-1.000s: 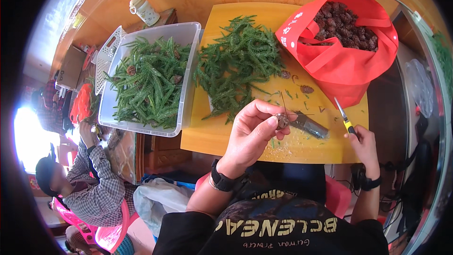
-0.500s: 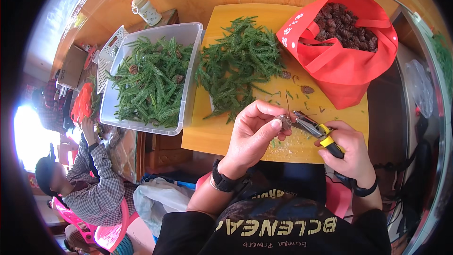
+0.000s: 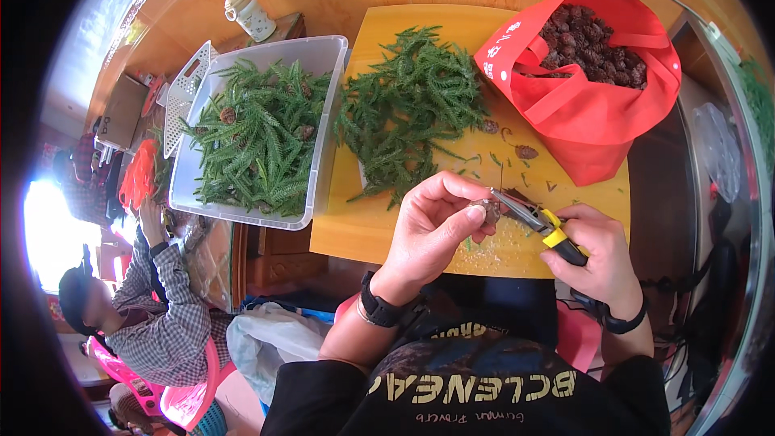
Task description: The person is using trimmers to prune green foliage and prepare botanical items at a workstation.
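My left hand [image 3: 432,226] pinches a small brown pine cone [image 3: 488,210] above the front of the yellow table [image 3: 355,230]. My right hand [image 3: 593,254] grips yellow-and-black handled pliers [image 3: 537,222], whose jaws touch the cone. A thin stem sticks up from the cone. A heap of green conifer sprigs [image 3: 412,117] lies on the table just beyond my hands. Two loose cones [image 3: 526,151] rest near the red bag [image 3: 593,101], which is full of brown cones.
A clear plastic bin [image 3: 323,125] of green sprigs with a few cones stands left of the table. A white jar [image 3: 250,14] sits at the back. Another person in a checked shirt [image 3: 161,323] sits low at the left on a pink chair. Sawdust-like crumbs lie below my hands.
My right hand has come in from the right with the pliers and set their jaws against the cone in my left hand. My left hand has stayed in place.
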Action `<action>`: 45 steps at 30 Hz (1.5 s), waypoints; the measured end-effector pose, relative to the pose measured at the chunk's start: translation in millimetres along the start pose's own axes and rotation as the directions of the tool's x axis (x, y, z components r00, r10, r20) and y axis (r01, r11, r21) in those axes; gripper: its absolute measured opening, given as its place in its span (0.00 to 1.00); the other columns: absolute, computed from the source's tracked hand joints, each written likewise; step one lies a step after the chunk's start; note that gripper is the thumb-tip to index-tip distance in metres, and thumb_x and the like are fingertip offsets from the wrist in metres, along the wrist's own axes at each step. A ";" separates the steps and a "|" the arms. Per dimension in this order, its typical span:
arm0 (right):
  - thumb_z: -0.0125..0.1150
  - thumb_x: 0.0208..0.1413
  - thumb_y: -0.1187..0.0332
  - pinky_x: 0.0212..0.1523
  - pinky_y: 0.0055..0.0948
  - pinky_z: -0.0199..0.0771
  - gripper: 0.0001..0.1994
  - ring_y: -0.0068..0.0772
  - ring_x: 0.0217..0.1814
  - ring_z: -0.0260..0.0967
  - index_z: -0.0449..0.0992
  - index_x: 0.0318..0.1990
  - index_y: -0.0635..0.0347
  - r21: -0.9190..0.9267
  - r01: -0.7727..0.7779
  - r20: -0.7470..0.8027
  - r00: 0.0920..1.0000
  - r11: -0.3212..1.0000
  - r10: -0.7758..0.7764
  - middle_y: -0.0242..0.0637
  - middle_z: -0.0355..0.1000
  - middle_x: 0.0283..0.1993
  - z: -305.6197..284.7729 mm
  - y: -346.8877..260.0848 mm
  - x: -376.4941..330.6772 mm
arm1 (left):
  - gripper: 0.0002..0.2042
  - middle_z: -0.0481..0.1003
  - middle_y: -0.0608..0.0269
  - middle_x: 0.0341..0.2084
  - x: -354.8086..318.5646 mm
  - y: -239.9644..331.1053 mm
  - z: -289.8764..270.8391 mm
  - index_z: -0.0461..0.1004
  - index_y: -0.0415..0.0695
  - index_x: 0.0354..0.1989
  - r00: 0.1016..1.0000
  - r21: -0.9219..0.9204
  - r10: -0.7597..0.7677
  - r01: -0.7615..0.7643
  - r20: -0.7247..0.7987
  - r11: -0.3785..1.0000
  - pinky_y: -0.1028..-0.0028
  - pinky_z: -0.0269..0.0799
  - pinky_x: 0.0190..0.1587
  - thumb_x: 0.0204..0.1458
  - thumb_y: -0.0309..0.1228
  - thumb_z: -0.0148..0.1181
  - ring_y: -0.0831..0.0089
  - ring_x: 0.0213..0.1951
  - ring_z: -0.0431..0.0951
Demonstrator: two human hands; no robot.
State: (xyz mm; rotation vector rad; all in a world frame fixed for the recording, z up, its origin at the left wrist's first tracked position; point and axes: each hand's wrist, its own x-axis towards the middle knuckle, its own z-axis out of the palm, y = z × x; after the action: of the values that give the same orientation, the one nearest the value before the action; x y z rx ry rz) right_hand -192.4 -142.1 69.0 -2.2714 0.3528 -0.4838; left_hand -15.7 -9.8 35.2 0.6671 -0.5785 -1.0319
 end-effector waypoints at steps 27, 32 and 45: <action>0.62 0.34 0.76 0.22 0.30 0.65 0.08 0.45 0.21 0.68 0.67 0.18 0.68 -0.050 0.043 -0.157 0.986 0.998 -0.051 0.49 0.69 0.24 10.3 1.7 -4.8 | 0.10 0.74 0.58 0.33 0.9 5.3 3.9 0.66 0.34 0.42 0.997 0.085 -0.073 0.074 -0.008 0.994 0.77 0.73 0.35 0.51 0.18 0.53 0.76 0.33 0.76; 0.61 0.35 0.77 0.21 0.29 0.63 0.07 0.43 0.19 0.65 0.67 0.19 0.68 0.001 -0.017 -0.082 0.996 1.000 0.017 0.46 0.68 0.22 12.2 5.4 -4.6 | 0.13 0.71 0.55 0.37 3.8 1.5 6.6 0.67 0.34 0.39 0.763 0.840 0.498 -0.530 0.413 0.115 0.76 0.72 0.39 0.43 0.12 0.56 0.70 0.34 0.75; 0.61 0.36 0.77 0.20 0.29 0.61 0.07 0.41 0.19 0.64 0.67 0.19 0.69 0.030 -0.002 -0.133 0.991 1.000 0.006 0.45 0.66 0.21 13.9 6.8 -5.0 | 0.09 0.74 0.54 0.34 1.7 0.4 14.9 0.69 0.34 0.38 0.969 0.549 0.230 -0.143 -0.092 0.824 0.77 0.73 0.35 0.47 0.18 0.57 0.73 0.32 0.76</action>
State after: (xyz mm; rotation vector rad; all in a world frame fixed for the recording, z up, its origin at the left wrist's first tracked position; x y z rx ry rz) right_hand -191.4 -135.8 54.1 -2.2144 0.4140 -0.6366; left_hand -25.4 -14.5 45.6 1.1538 -0.7923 -0.6166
